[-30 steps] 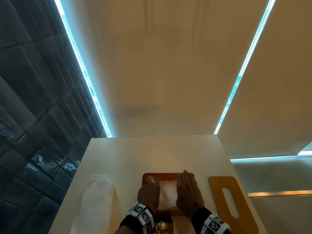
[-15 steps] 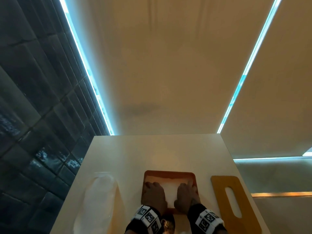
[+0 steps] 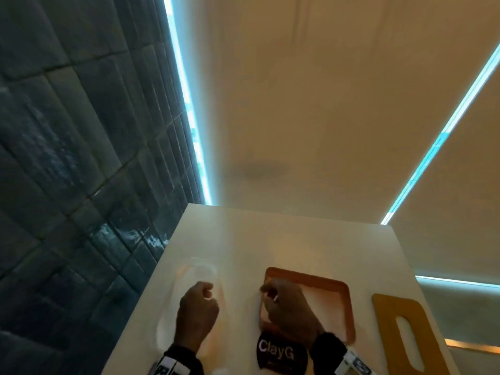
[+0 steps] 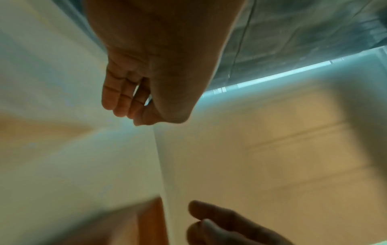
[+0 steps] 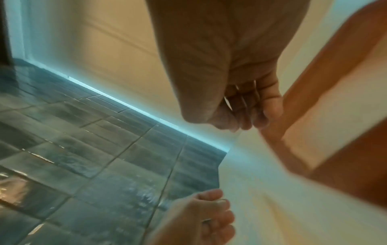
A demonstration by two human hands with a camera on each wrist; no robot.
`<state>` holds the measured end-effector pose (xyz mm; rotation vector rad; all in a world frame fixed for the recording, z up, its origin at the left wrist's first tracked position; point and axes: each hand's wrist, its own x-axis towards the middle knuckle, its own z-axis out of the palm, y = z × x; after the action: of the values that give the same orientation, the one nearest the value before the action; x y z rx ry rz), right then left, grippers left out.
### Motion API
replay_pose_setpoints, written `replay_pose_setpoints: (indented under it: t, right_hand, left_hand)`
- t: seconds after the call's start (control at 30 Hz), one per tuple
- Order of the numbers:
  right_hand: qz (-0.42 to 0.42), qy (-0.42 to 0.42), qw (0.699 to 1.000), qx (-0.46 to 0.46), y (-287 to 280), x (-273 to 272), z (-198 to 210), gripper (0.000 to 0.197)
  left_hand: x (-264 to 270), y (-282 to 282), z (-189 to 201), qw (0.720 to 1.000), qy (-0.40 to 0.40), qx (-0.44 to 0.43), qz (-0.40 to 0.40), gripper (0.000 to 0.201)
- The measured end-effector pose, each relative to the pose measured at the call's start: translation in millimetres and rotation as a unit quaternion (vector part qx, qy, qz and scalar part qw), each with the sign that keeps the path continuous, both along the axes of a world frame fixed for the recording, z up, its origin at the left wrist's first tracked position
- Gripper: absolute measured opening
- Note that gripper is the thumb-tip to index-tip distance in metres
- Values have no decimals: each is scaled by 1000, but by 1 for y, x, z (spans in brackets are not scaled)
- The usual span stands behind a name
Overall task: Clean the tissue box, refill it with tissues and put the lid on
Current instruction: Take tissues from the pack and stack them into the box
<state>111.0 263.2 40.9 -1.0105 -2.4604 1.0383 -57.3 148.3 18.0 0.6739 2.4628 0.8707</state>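
Observation:
The orange-brown tissue box [image 3: 311, 276] lies open on the white table [image 3: 284, 239], with white tissues [image 3: 330, 307] inside. My right hand [image 3: 270, 292] hovers over the box's near left corner with curled fingers and nothing visibly in them. In the right wrist view its fingertips [image 5: 243, 116] sit just left of the box rim [image 5: 314, 79]. My left hand [image 3: 207, 292] is fisted on a clear plastic wrapper [image 3: 200, 269] left of the box. Seen from the right wrist, that left hand [image 5: 209, 208] has its thumb against the forefinger. The wrist views are blurred.
The wooden lid [image 3: 384, 320] with a long slot lies flat to the right of the box. A dark object marked ClayG [image 3: 281, 353] sits at the table's near edge between my wrists. Dark tiled floor [image 3: 81, 185] lies beyond the table's left edge.
Both hands were pressing the tissues down in the box. The left hand has gone left onto the plastic wrapper. The right hand has slid to the box's left corner and curled.

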Motion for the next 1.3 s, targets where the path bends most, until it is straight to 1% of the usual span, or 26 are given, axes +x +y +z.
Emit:
replay_pose_setpoints:
  t: [0.07,0.17,0.23,0.33,0.37,0.5,0.6,0.8,0.87,0.93,1.07,1.2,1.3]
  right_hand:
    - [60,-16,996,-63,-25,-35,-8,24]
    - [144,-61,982,-108,-61,-79,-29,26]
    - [164,-112,972,-122,-70,-89,-40,30]
    - [163,-165,962,-143,-75,-99,-52,34]
    - [163,-175,961,-137,-75,-100,-54,33]
    - [150,-204,959,-127,-71,-102,-62,32]
    - [141,-206,960,-127,-70,-102,-63,33]
    - [129,-195,960,-155,-72,-104,-70,30]
    - [128,-194,960,-158,-72,-105,-72,28]
    - [129,-188,962,-150,-73,-103,-72,28]
    - [96,-166,971,-143,-73,-96,-69,28]
    - [48,-139,977,-157,-72,-91,-66,20]
    - [21,-121,976,-182,-72,-88,-66,20]
  left_hand:
    - [-26,-25,-11,998,-15,-58,33,36]
    - [-52,-45,-30,989,-46,-137,23,47]
    - [-57,-44,-38,986,-61,-155,10,52]
    - [-68,-42,-45,982,-90,-162,20,57]
    - [-70,-42,-46,981,-99,-164,26,59]
    - [-78,-37,-55,978,-119,-168,36,75]
    - [-84,-33,-62,975,-111,-191,23,72]
    - [-77,-24,-47,971,-68,-229,3,67]
    - [-76,-23,-41,972,-67,-225,3,68]
    - [-78,-22,-40,974,-85,-212,4,68]
    - [-88,-23,-39,975,-168,-145,31,61]
    - [-97,-26,-37,962,-253,-65,77,55]
    - [-100,-29,-29,952,-293,-43,81,38]
